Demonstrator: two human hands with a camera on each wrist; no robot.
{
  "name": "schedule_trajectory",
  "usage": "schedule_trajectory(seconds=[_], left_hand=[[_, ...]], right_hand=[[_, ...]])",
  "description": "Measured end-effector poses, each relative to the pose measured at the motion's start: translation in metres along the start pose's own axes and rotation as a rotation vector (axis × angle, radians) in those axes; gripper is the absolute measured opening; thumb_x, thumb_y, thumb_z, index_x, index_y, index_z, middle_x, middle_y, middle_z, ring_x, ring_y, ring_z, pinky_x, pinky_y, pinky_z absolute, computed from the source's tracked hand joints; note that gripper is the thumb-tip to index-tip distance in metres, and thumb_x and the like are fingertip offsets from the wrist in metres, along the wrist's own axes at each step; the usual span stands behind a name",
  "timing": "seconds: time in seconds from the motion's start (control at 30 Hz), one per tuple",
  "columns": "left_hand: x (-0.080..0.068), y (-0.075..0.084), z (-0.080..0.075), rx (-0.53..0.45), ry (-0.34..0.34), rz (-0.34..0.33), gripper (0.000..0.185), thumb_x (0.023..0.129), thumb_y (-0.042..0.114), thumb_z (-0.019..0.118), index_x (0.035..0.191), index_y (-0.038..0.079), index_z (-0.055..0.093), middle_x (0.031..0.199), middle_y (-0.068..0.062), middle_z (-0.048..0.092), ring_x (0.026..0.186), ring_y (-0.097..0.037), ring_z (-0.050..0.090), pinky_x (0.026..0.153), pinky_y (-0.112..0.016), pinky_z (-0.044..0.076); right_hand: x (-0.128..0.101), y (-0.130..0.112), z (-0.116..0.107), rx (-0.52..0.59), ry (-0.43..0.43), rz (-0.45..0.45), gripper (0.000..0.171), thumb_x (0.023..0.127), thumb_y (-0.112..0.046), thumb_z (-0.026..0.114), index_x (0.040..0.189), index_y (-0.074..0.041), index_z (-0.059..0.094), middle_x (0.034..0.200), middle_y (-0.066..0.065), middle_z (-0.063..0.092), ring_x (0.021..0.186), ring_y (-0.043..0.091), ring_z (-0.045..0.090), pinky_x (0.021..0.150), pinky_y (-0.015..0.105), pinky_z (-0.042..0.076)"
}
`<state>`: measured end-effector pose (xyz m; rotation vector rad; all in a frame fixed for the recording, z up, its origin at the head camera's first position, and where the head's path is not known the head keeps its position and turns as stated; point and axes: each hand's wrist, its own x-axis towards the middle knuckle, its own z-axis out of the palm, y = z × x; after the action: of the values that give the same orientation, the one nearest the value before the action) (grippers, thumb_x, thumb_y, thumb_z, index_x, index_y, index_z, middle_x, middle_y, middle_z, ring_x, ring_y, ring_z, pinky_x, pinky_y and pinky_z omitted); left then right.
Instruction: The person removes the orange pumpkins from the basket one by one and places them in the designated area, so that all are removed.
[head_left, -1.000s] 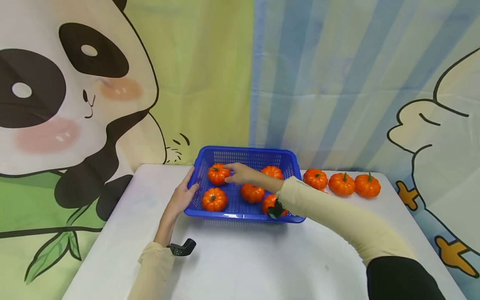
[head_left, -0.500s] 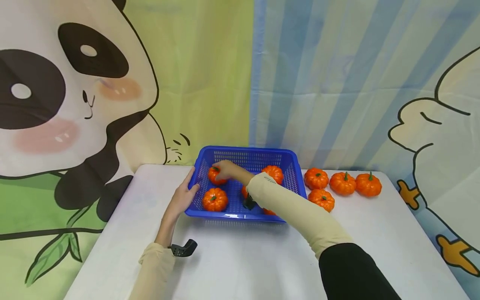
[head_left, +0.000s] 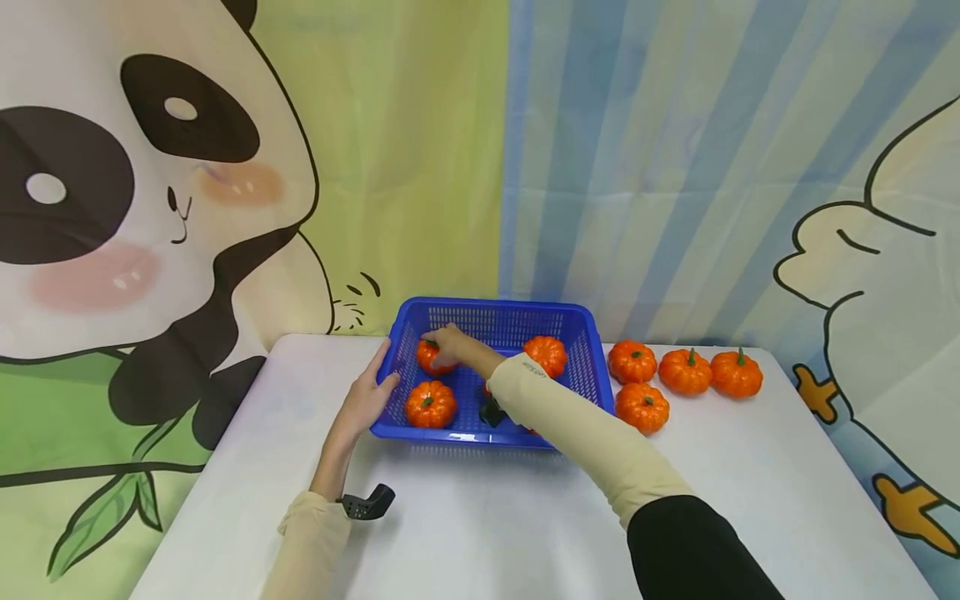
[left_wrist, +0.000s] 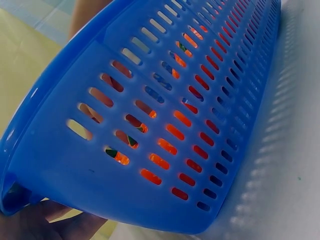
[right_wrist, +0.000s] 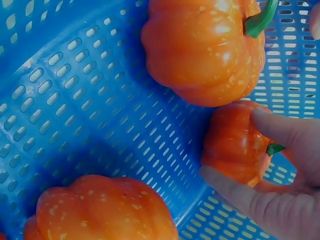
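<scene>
A blue plastic basket (head_left: 491,438) stands on the table with several small orange pumpkins in it. My right hand (head_left: 461,346) reaches into its far left corner and holds a pumpkin (head_left: 430,357), thumb on one side and fingers on the other; the right wrist view shows this pumpkin (right_wrist: 235,145) with its green stem between them. My left hand (head_left: 365,398) grips the basket's left rim, its fingers (left_wrist: 82,225) partly hidden under the rim in the left wrist view. Another pumpkin (head_left: 431,405) sits nearer, at the front left. My right forearm covers most of the pumpkins in the middle.
Right of the basket, several more pumpkins lie on the white table (head_left: 750,483), one of them a pumpkin (head_left: 642,407) close to the basket's side. A pumpkin (head_left: 545,356) sits inside at the back right. A printed curtain (head_left: 420,150) hangs behind the table.
My right hand has gone from beside the far left pumpkin to around it, and the right forearm has swung left, uncovering a pumpkin beside the basket. The left hand stays at the rim.
</scene>
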<state>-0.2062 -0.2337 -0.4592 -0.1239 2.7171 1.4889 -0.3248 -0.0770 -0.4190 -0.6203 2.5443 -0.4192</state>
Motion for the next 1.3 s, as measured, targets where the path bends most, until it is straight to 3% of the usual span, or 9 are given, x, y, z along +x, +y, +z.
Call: schedule_trajectory(seconds=[0.27, 0.53, 0.73, 0.83, 0.93, 1.07, 1.13, 1.23, 1.3], left_hand=[[-0.002, 0.001, 0.001, -0.004, 0.005, 0.013, 0.065, 0.101, 0.026, 0.042, 0.157, 0.032, 0.009, 0.159, -0.020, 0.025, 0.140, -0.045, 0.036, 0.114, -0.062, 0.027], [-0.001, 0.002, 0.000, -0.008, 0.010, 0.014, 0.065, 0.100, 0.026, 0.043, 0.157, 0.032, 0.010, 0.159, -0.020, 0.026, 0.140, -0.045, 0.036, 0.114, -0.062, 0.027], [-0.001, 0.003, 0.001, -0.003, 0.013, 0.018, 0.066, 0.100, 0.026, 0.044, 0.157, 0.032, 0.010, 0.159, -0.020, 0.025, 0.141, -0.045, 0.034, 0.115, -0.061, 0.025], [0.000, 0.003, 0.000, 0.001, 0.012, 0.017, 0.066, 0.101, 0.026, 0.043, 0.157, 0.032, 0.010, 0.159, -0.019, 0.025, 0.141, -0.044, 0.034, 0.115, -0.061, 0.026], [0.000, 0.004, 0.000, -0.005, 0.020, 0.021, 0.065, 0.101, 0.026, 0.044, 0.157, 0.033, 0.011, 0.159, -0.019, 0.025, 0.141, -0.045, 0.035, 0.114, -0.062, 0.026], [-0.001, 0.003, 0.001, -0.013, 0.011, 0.021, 0.065, 0.101, 0.026, 0.043, 0.157, 0.032, 0.010, 0.160, -0.019, 0.023, 0.142, -0.045, 0.032, 0.115, -0.062, 0.025], [-0.003, 0.001, 0.001, -0.011, 0.004, 0.012, 0.065, 0.101, 0.025, 0.043, 0.157, 0.032, 0.009, 0.160, -0.019, 0.023, 0.143, -0.044, 0.030, 0.115, -0.062, 0.024], [-0.004, -0.001, 0.002, -0.004, -0.002, 0.005, 0.066, 0.101, 0.025, 0.043, 0.157, 0.031, 0.009, 0.160, -0.021, 0.023, 0.142, -0.045, 0.031, 0.115, -0.063, 0.025], [-0.003, -0.002, 0.001, 0.000, 0.009, 0.010, 0.065, 0.101, 0.025, 0.043, 0.157, 0.031, 0.010, 0.159, -0.021, 0.024, 0.142, -0.045, 0.032, 0.114, -0.062, 0.026]], right_hand=[[0.033, 0.021, 0.012, -0.011, 0.017, -0.052, 0.069, 0.081, -0.026, 0.077, 0.144, -0.030, 0.048, 0.146, 0.008, 0.048, 0.135, 0.024, 0.039, 0.111, 0.039, 0.041], [-0.007, 0.004, 0.000, 0.020, 0.063, -0.048, 0.064, 0.086, -0.020, 0.072, 0.145, -0.020, 0.047, 0.146, 0.013, 0.046, 0.137, 0.027, 0.037, 0.115, 0.043, 0.037], [-0.005, 0.018, -0.002, 0.040, 0.109, -0.109, 0.064, 0.085, -0.024, 0.074, 0.143, -0.017, 0.049, 0.148, 0.012, 0.048, 0.143, 0.030, 0.034, 0.115, 0.040, 0.036], [-0.005, 0.026, -0.008, 0.083, 0.103, -0.128, 0.065, 0.083, -0.026, 0.074, 0.143, -0.017, 0.050, 0.147, 0.013, 0.048, 0.137, 0.028, 0.043, 0.105, 0.038, 0.047], [-0.009, 0.032, -0.015, 0.092, 0.114, -0.165, 0.065, 0.083, -0.026, 0.074, 0.143, -0.015, 0.050, 0.146, 0.014, 0.050, 0.135, 0.029, 0.047, 0.106, 0.038, 0.046], [-0.024, 0.039, -0.020, 0.070, 0.138, -0.252, 0.064, 0.084, -0.027, 0.074, 0.141, -0.011, 0.052, 0.136, 0.015, 0.059, 0.125, 0.028, 0.054, 0.106, 0.036, 0.045], [-0.038, 0.041, -0.020, 0.073, 0.147, -0.289, 0.064, 0.083, -0.029, 0.074, 0.141, -0.011, 0.052, 0.129, 0.015, 0.063, 0.113, 0.026, 0.057, 0.099, 0.033, 0.047], [-0.065, 0.043, -0.020, 0.120, 0.178, -0.311, 0.066, 0.083, -0.031, 0.075, 0.142, -0.015, 0.052, 0.123, 0.018, 0.061, 0.101, 0.023, 0.053, 0.088, 0.031, 0.047], [-0.084, 0.044, -0.022, 0.153, 0.210, -0.317, 0.066, 0.082, -0.033, 0.074, 0.143, -0.019, 0.051, 0.123, 0.019, 0.056, 0.103, 0.023, 0.050, 0.089, 0.034, 0.045]])
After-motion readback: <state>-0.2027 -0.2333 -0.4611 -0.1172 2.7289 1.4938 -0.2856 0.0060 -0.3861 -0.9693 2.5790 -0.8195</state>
